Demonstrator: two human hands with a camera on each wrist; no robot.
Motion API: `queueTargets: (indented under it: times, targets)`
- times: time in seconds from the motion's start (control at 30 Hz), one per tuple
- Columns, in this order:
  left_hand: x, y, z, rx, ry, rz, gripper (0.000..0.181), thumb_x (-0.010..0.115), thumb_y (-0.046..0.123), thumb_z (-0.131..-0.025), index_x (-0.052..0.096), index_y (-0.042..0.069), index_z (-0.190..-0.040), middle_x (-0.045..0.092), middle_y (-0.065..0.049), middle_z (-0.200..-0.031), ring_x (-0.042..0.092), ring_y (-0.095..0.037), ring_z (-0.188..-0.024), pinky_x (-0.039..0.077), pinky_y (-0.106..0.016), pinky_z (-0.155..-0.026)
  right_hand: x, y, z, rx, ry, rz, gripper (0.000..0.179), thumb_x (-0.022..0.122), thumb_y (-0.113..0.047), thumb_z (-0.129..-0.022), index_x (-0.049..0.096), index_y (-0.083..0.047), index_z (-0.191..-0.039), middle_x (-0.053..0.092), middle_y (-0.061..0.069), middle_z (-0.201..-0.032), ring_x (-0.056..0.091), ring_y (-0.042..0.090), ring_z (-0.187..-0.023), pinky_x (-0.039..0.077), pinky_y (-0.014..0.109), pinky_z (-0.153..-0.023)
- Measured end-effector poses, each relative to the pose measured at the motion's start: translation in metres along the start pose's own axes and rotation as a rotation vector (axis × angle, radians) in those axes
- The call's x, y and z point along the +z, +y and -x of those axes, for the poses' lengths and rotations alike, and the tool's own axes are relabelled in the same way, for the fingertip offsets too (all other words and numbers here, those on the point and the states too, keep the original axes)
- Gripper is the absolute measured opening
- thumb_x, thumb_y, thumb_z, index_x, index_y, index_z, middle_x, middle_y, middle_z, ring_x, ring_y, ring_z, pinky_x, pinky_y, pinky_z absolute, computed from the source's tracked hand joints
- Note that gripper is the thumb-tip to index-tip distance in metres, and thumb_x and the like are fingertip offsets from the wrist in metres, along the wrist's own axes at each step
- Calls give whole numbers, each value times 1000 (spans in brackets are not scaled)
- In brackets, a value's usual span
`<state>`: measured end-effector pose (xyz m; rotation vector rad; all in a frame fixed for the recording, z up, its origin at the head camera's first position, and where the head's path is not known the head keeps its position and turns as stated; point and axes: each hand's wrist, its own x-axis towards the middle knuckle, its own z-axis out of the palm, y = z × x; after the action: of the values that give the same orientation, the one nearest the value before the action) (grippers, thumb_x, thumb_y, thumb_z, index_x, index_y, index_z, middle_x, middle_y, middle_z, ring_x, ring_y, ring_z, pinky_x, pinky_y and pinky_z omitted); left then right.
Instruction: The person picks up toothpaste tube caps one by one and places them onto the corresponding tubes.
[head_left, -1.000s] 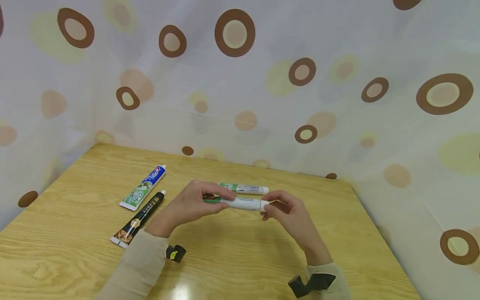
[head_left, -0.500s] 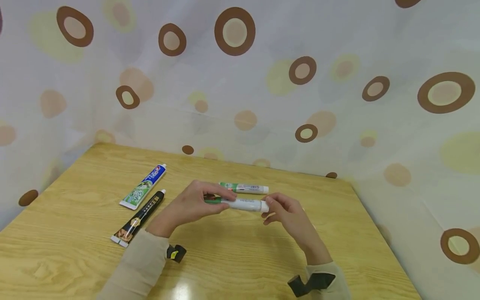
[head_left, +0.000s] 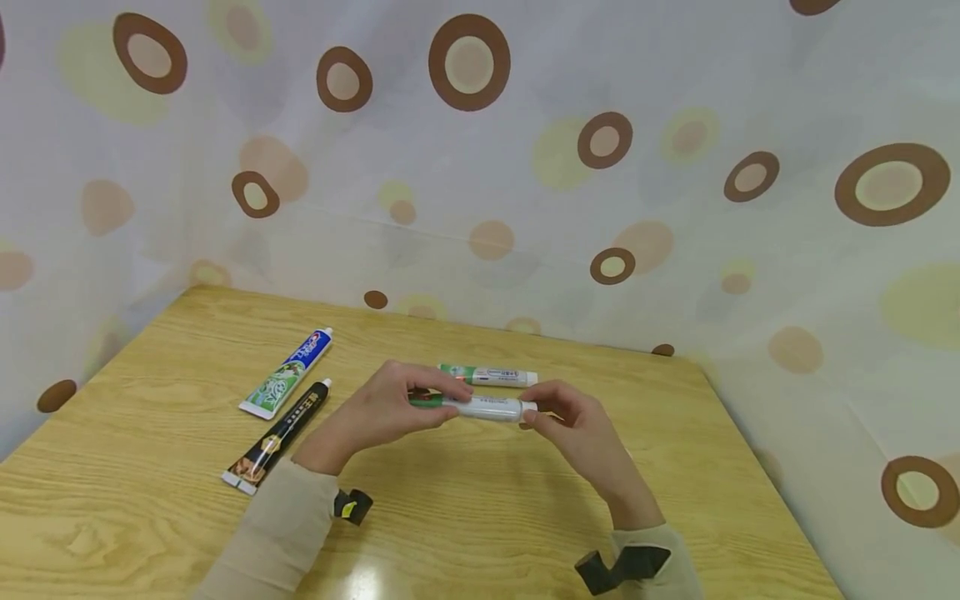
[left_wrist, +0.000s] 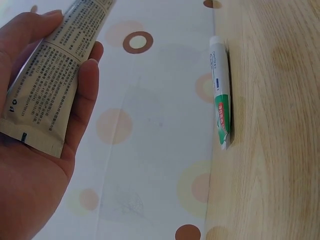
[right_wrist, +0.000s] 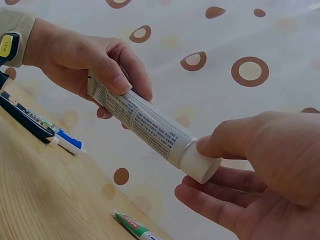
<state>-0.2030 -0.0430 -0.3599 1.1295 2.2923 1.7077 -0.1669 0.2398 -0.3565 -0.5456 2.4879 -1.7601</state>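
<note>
Held tube (head_left: 487, 407), white with a green tail, is the landmark; it is up off the table, roughly level, between the two hands. Left hand (head_left: 393, 402) grips its tail half, thumb on one side and fingers on the other, crimped end near the palm; this likely steadies the body and leaves the far end free. Right hand (head_left: 577, 425) pinches the white cap (right_wrist: 199, 165) at that end, thumb on top, other fingers partly hidden; probably held there because the cap is small and suits a fingertip pinch. Whether the cap is fully seated, cannot tell. Second white-green tube (head_left: 498, 377) lies on the table just beyond the held tube, nearly parallel, apart from it, likely out of the hands' way. Blue-green tube (head_left: 285, 375) and black tube (head_left: 277, 437) lie left of the held tube, slanted alike, near each other, caps pointing away from the person; looks like deliberate lining-up. Table (head_left: 450, 517) under the held tube is light wood grain, with a glare spot toward the person. Behind the held tube and to both sides rises a pale covering (head_left: 420, 167) with brown rings and peach and yellow spots, lightly creased; material unclear.
</note>
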Motion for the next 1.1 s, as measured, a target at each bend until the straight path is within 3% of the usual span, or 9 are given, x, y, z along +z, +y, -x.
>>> queueTargets:
  times: [0.33,0.47,0.6,0.77,0.97,1.1]
  targets:
    - [1,3,0,-12,11,-21,21,75,10,-88,78,17,-108,73,-5,-114,67,-15,-100,58,-26,-77,-2,2,2,30,1,-69,29,59,-22,-101,60,-1,-121,57,21,-123,68,28,-90,60,38,-79]
    - [0,3,0,-24,17,-27,22,75,11,-88,78,21,-107,73,0,-114,67,-14,-103,58,-26,-79,-2,1,0,4,-17,-6,27,64,-19,-98,60,-9,-122,60,15,-124,65,30,-102,58,31,-84]
    - [-1,2,0,-25,17,-24,22,75,11,-88,78,21,-107,73,-1,-114,67,-14,-102,57,-27,-79,1,1,0,-53,-33,14,31,66,-11,-95,58,-8,-125,59,12,-129,59,24,-116,54,24,-91]
    - [-1,2,0,-18,18,-31,21,75,12,-88,78,18,-108,73,-4,-114,67,-15,-99,57,-26,-77,1,0,1,-102,-21,-18,30,63,-4,-96,58,-4,-125,58,15,-133,61,18,-117,54,23,-91]
    - [-2,2,1,-10,26,-18,21,75,10,-88,78,16,-108,73,-7,-113,66,-16,-95,57,-25,-73,1,-1,1,-58,12,5,24,61,-15,-99,62,-5,-121,62,14,-126,64,16,-104,56,25,-87]
    - [-2,1,1,-12,25,-12,21,75,9,-88,78,15,-108,73,-7,-112,66,-17,-94,57,-26,-73,2,1,-1,-32,9,-38,28,58,-19,-101,61,1,-120,59,17,-128,68,23,-101,58,31,-87]
